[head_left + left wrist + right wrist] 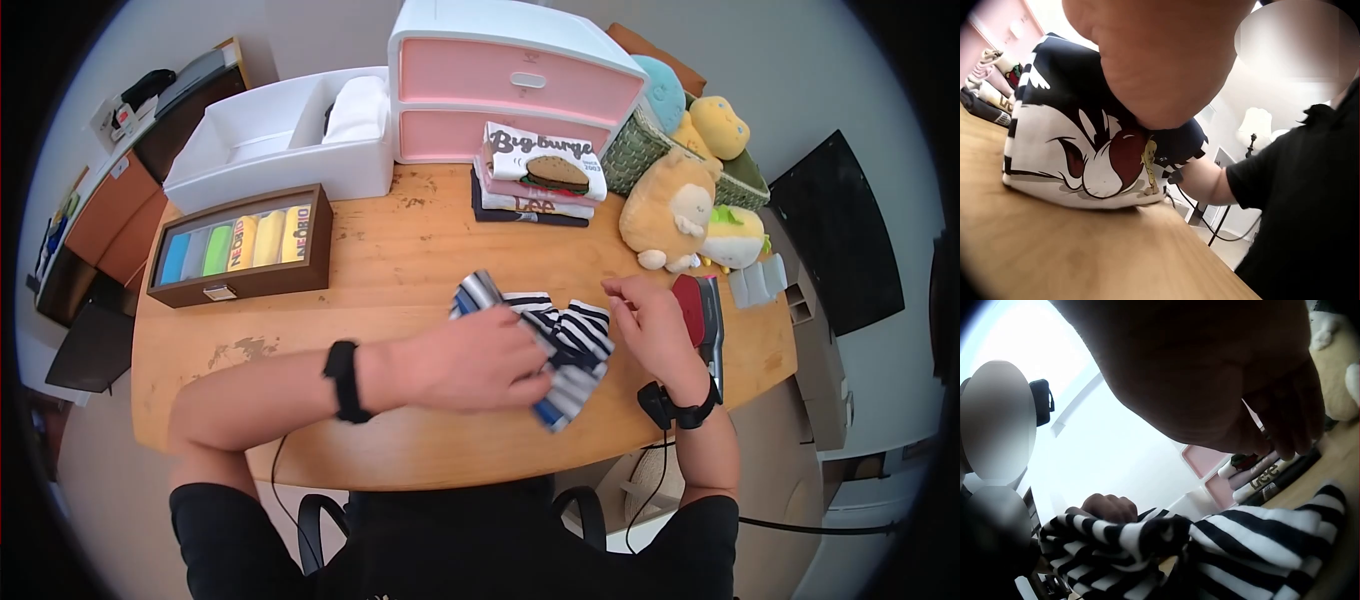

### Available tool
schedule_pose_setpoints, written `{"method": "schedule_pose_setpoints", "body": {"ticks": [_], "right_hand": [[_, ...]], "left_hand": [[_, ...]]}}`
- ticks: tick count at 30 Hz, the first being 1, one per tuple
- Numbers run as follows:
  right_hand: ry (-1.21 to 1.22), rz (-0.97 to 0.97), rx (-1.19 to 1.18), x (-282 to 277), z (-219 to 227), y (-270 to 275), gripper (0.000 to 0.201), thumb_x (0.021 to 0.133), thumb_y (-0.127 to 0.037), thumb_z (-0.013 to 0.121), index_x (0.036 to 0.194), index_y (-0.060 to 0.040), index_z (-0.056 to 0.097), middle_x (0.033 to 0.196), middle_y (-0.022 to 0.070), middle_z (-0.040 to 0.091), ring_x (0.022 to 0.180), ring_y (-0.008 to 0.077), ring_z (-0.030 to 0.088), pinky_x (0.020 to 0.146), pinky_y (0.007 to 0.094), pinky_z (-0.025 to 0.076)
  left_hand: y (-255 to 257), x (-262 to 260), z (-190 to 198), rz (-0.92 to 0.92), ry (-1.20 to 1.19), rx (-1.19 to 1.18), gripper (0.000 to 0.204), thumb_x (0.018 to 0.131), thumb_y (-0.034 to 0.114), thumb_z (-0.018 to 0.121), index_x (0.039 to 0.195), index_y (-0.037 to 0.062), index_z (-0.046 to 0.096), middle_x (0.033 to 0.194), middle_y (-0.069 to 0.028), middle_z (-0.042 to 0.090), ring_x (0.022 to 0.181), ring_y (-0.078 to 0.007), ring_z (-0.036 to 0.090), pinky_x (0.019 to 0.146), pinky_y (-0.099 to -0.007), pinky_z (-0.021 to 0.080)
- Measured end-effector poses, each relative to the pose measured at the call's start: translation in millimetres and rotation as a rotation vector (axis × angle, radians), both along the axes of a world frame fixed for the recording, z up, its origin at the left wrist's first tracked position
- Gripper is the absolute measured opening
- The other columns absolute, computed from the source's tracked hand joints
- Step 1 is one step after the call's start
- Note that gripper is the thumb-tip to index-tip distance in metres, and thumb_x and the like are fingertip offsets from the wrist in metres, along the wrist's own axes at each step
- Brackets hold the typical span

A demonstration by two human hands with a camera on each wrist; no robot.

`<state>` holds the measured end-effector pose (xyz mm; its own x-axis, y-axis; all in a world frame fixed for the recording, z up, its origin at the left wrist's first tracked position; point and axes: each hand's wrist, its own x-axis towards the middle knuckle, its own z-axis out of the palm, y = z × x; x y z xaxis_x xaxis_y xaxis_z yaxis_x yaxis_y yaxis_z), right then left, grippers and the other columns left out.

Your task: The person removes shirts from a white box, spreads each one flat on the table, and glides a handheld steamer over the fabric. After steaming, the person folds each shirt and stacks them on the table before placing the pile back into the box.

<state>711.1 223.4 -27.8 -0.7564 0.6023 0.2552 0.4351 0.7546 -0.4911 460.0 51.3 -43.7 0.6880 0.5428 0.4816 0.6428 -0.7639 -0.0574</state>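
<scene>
A shirt with black and white stripes (582, 328) lies bunched on the table, part of it blurred in the head view. My left hand (460, 362) lies across it, and in the right wrist view the left hand's (1110, 507) curled fingers grip the striped cloth (1254, 540). The left wrist view shows a raised, folded panel with a cartoon print (1094, 156) under the left hand (1166, 56); the fingertips are hidden. Just right of the shirt, my right hand (652, 325) is raised with loosely bent fingers, holding nothing.
Folded shirts (545, 185) are stacked before a pink-fronted drawer unit (510, 85). Left are a white divided bin (280, 165) and a brown box of rolled cloths (240, 290). Right are plush toys (665, 210), a basket (635, 150) and a red-and-grey device (700, 315).
</scene>
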Motion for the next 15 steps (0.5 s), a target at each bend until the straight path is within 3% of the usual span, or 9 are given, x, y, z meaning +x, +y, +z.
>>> {"method": "schedule_pose_setpoints", "body": {"ticks": [6,9,13,15], "right_hand": [[-0.099,0.294,-0.003,-10.0,3.4,-23.0,0.030,0.093,-0.012,0.073,0.120,0.0003,0.071,0.113,0.0198,0.070,0.108,0.0406,0.067,0.093,0.0465,0.056],[-0.138,0.401,0.025,-20.2,-2.4,-29.0,0.039,0.092,-0.018,0.078,0.126,-0.0013,0.069,0.120,0.0179,0.068,0.113,0.0392,0.065,0.097,0.0462,0.055],[-0.133,0.460,0.030,-32.1,-1.5,-44.0,0.041,0.093,-0.021,0.078,0.128,-0.0015,0.068,0.123,0.0172,0.067,0.115,0.0382,0.064,0.098,0.0462,0.054],[-0.109,0.470,0.046,-41.4,-0.8,-49.2,0.042,0.094,-0.022,0.077,0.130,-0.0016,0.067,0.124,0.0177,0.066,0.116,0.0382,0.064,0.099,0.0463,0.054]], "left_hand": [[-95.2,-46.0,-14.1,0.028,0.156,-0.095,0.015,0.088,0.016,0.069,0.102,0.0113,0.065,0.117,-0.0103,0.069,0.111,-0.0258,0.066,0.100,-0.0427,0.052],[-121.6,-64.3,-25.9,0.199,0.208,-0.230,0.011,0.089,0.013,0.067,0.100,0.0119,0.066,0.116,-0.0095,0.069,0.111,-0.0259,0.066,0.102,-0.0453,0.052],[-137.8,-74.5,-18.7,0.321,0.041,-0.470,0.018,0.083,0.010,0.071,0.100,0.0074,0.065,0.114,-0.0121,0.068,0.105,-0.0304,0.067,0.097,-0.0435,0.052],[-126.2,-65.9,-13.9,0.413,-0.089,-0.369,0.025,0.082,0.010,0.075,0.104,0.0047,0.065,0.115,-0.0147,0.067,0.103,-0.0332,0.067,0.093,-0.0434,0.053]]}}
